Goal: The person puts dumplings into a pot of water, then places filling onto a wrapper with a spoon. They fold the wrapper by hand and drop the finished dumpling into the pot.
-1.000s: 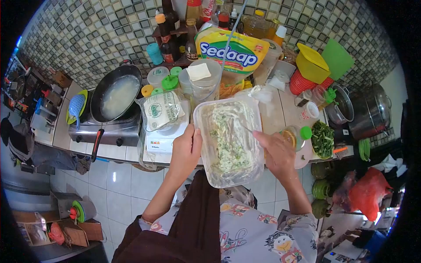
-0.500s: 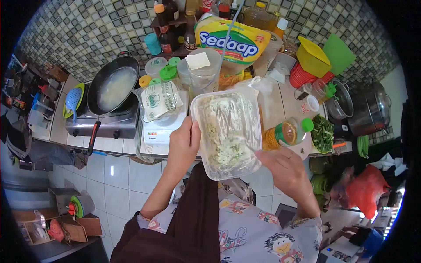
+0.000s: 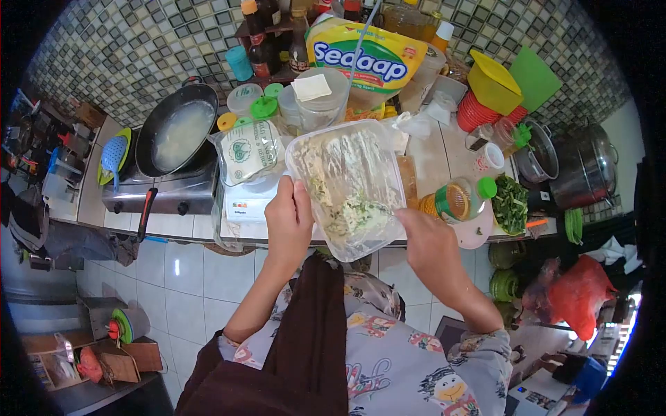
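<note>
My left hand (image 3: 290, 220) grips the left rim of a clear plastic container (image 3: 319, 145), which is held tilted above the counter's front edge. Inside, a pale floury mixture with green bits (image 3: 357, 213) has gathered toward the near end, and white smears coat the base. My right hand (image 3: 433, 246) is closed on the handle of a metal spoon (image 3: 380, 206). The spoon's head dips into the mixture, so its shape is mostly hidden.
A black frying pan (image 3: 198, 149) with whitish liquid sits on the stove (image 3: 166, 197) at left. A white kitchen scale (image 3: 244, 210) bears a plastic packet (image 3: 246, 152). To the right stand a green-capped bottle (image 3: 454, 202) and chopped greens (image 3: 510, 204).
The container has moved up and slightly left in view and turned a little. My right hand has shifted up and left with the spoon in the mixture.
</note>
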`<state>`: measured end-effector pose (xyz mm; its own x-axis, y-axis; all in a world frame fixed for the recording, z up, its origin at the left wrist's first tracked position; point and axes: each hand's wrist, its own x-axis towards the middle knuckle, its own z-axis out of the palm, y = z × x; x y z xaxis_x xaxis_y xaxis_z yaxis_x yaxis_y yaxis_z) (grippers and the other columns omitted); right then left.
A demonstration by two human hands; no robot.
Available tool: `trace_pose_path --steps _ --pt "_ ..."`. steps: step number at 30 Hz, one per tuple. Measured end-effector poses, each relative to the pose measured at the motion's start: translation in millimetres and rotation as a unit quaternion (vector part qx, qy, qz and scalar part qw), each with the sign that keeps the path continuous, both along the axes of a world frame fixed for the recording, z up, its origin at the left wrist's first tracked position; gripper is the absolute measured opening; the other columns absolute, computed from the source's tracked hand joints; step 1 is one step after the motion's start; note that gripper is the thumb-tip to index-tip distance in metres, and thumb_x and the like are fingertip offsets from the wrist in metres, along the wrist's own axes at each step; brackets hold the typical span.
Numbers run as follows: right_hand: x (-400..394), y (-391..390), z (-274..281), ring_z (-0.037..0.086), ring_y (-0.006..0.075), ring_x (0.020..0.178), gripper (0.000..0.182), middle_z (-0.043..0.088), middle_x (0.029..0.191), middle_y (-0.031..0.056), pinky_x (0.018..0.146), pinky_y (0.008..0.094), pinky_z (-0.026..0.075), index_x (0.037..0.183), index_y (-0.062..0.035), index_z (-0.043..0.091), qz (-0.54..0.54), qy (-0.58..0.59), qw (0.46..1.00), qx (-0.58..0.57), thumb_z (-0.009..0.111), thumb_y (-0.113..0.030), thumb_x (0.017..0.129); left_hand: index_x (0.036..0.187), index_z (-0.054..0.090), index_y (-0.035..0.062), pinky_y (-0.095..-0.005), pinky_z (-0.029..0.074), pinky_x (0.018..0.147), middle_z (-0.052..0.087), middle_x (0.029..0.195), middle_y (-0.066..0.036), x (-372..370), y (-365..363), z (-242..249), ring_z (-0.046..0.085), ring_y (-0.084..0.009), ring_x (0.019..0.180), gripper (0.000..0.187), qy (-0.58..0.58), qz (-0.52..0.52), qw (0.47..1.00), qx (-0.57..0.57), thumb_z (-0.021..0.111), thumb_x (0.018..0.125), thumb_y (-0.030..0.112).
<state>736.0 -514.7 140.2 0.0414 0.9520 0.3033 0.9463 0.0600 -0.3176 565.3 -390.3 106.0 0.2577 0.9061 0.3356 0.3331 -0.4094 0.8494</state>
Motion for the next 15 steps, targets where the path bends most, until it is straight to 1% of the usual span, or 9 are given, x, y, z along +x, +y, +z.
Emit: trace_pose_path --steps 1,2,4,5,8,10,11,13,15 --pt "2 2 -2 0.056 0.0302 0.069 0.015 0.057 0.076 0.0167 0.057 0.0366 0.044 0.088 -0.0002 0.053 -0.018 0.087 0.996 0.023 0.049 -0.002 0.074 0.073 0.038 -0.0011 -0.0357 0.033 0.044 0.042 0.051 -0.016 0 0 0 0.044 -0.0262 0.043 0.02 -0.002 0.006 1.0 0.001 0.039 0.089 0.01" --pt "2 3 -2 0.056 0.0302 0.069 0.015 0.057 0.076 0.0167 0.057 0.0366 0.044 0.088 -0.0002 0.053 -0.018 0.087 0.996 0.022 0.049 -0.002 0.074 0.073 0.038 -0.0011 -0.0357 0.033 0.044 0.042 0.051 -0.016 0 0 -2 0.044 -0.0262 0.043 0.02 -0.001 0.006 1.0 0.0 0.039 0.089 0.01" --pt "-2 5 -1 0.056 0.0348 0.068 0.011 0.057 0.073 0.0197 0.058 0.0396 0.043 0.088 0.0005 0.052 -0.057 0.158 0.986 0.017 0.044 -0.003 0.081 0.072 0.037 -0.0009 -0.0349 0.033 0.043 0.042 0.05 -0.015 0 2 -5 0.043 -0.0249 0.042 0.02 -0.002 0.009 1.0 0.01 0.039 0.089 0.01" --pt "-4 6 -2 0.056 0.0348 0.068 0.011 0.057 0.073 0.0197 0.058 0.0396 0.043 0.088 0.0005 0.052 -0.057 0.159 0.986 0.016 0.044 -0.003 0.081 0.072 0.037 -0.0009 -0.0349 0.033 0.043 0.042 0.05 -0.015 0 1 -6 0.043 -0.0249 0.042 0.02 -0.001 0.009 1.0 0.01 0.039 0.089 0.01" --pt "-12 6 -4 0.057 0.0323 0.062 0.012 0.056 0.066 0.0181 0.057 0.038 0.044 0.088 0.0005 0.053 -0.088 0.183 0.979 -0.013 0.043 -0.005 0.085 0.072 0.038 -0.0006 -0.034 0.033 0.042 0.041 0.05 -0.014 1 0 -10 0.043 -0.0235 0.041 0.02 -0.02 0.006 1.0 -0.013 0.039 0.089 0.009" --pt "-21 5 -4 0.06 0.0262 0.059 0.012 0.057 0.063 0.0163 0.054 0.0335 0.045 0.091 -0.0002 0.054 -0.113 0.308 0.944 -0.035 0.045 -0.006 0.086 0.072 0.038 -0.0005 -0.0333 0.032 0.04 0.041 0.049 -0.013 0 1 -15 0.043 -0.0213 0.04 0.02 -0.009 0.012 1.0 -0.004 0.04 0.089 0.01" --pt "-24 4 -5 0.06 0.0262 0.059 0.012 0.057 0.063 0.0163 0.054 0.0335 0.045 0.091 -0.0002 0.054 -0.113 0.308 0.944 -0.035 0.045 -0.006 0.086 0.072 0.038 -0.0005 -0.0333 0.032 0.04 0.041 0.049 -0.013 0 1 -14 0.043 -0.0213 0.04 0.02 -0.009 0.012 1.0 -0.004 0.04 0.089 0.01" --pt "-29 1 -7 0.062 0.0202 0.057 0.013 0.059 0.063 0.0145 0.052 0.028 0.047 0.095 -0.0011 0.055 -0.094 0.346 0.934 -0.008 0.046 -0.004 0.085 0.071 0.038 -0.0001 -0.0322 0.031 0.04 0.04 0.048 -0.012 -1 1 -9 0.042 -0.0188 0.04 0.021 -0.008 0.014 1.0 -0.013 0.041 0.089 0.011" --pt "-31 -2 -7 0.062 0.0196 0.058 0.015 0.06 0.064 0.0135 0.053 0.0267 0.047 0.098 -0.0013 0.055 -0.09 0.356 0.93 0.009 0.047 -0.003 0.084 0.07 0.038 0.0001 -0.0317 0.031 0.04 0.04 0.048 -0.012 -3 4 -13 0.041 -0.0179 0.039 0.022 0.0 0.015 1.0 -0.007 0.041 0.089 0.011"
